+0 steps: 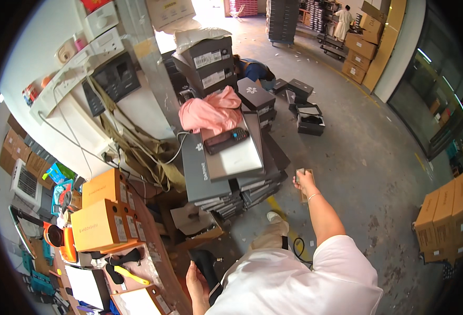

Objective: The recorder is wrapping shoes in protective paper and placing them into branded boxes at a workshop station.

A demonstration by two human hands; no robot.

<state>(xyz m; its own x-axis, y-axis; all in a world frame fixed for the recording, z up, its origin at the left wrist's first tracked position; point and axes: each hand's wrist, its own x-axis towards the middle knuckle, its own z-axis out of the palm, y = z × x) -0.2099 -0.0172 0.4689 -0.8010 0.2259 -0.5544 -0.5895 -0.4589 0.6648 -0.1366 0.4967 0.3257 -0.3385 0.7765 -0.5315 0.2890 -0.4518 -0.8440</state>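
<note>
Right hand (304, 179) closed around 1 small flat card-like piece (301, 173), likely light and stiff, best pinched at edges; left hand (196, 283) open, empty.

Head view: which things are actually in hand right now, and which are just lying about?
In hand:
- right hand grips a small brown flat cardboard piece
- left hand rests by a black rounded object

Lying about:
- grey shoebox stack
- pink cloth
- black handheld scanner
- orange cartons
- yellow-handled cutter
</note>
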